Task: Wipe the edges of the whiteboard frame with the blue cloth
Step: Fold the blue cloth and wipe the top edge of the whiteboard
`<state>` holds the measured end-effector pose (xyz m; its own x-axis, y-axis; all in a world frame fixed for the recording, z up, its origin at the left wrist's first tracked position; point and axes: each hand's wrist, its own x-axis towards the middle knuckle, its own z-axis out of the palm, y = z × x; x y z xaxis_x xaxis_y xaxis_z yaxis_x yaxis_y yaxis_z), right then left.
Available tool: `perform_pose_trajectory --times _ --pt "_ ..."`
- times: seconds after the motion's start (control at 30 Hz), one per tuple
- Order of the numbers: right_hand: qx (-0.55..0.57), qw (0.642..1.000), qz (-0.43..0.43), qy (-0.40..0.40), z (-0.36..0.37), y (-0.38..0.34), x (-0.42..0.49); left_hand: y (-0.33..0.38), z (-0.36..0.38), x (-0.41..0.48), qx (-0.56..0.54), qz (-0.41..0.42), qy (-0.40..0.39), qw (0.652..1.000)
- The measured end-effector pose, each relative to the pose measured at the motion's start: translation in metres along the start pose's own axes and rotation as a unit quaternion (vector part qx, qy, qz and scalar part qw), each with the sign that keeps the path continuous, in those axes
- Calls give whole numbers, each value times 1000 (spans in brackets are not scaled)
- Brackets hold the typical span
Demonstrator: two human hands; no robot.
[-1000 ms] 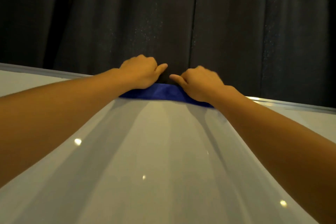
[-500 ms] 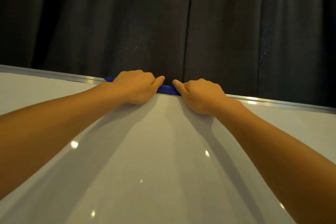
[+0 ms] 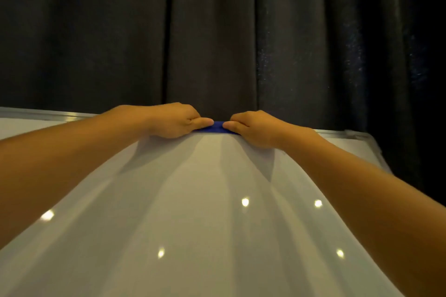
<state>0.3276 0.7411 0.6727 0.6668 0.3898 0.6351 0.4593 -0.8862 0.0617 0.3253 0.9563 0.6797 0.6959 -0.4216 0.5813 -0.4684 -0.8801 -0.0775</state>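
Head view. Grips the blue cloth (image 3: 218, 126) with left hand (image 3: 173, 120) and right hand (image 3: 253, 128), both curled over it and pressing it onto the top rail of the whiteboard frame (image 3: 48, 114), thumbs nearly meeting. Shows only as a short blue strip on the rail between the thumbs, the rest hidden under the fingers. Backs onto a dark curtain (image 3: 217, 31) behind the rail; fronts the glossy board surface (image 3: 193, 212), dotted with lamp glints, below it. Ends at the frame corner (image 3: 357, 134), near the right hand along the rail.

To wipe well, probably: keep the cloth folded over the rail, press evenly with both hands, slide steadily toward the corner, and avoid letting it bunch or slip down onto the board.

Compared with half a second ago: appears further right along the rail, the corner now in sight, with no cloth poking out left of the left hand. Compared with a second ago: shows far less blue below the rail.
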Motion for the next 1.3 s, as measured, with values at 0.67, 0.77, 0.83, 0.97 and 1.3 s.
perform_pose_trajectory --times 0.67,0.77,0.83,0.97,1.3 --pt "-23 999 -17 -26 -81 182 -58 164 37 94 -84 43 11 996" --pt "-23 1000 -9 -10 -75 149 -46 137 25 77 -76 37 19 996" --pt "-23 1000 -11 -9 -69 120 -36 112 18 63 -66 40 25 997" --pt "22 1000 -13 2 -45 52 -11 40 0 23 -53 30 35 998" --pt "110 994 -10 15 26 -135 57 -147 -43 -76 -80 27 21 996"
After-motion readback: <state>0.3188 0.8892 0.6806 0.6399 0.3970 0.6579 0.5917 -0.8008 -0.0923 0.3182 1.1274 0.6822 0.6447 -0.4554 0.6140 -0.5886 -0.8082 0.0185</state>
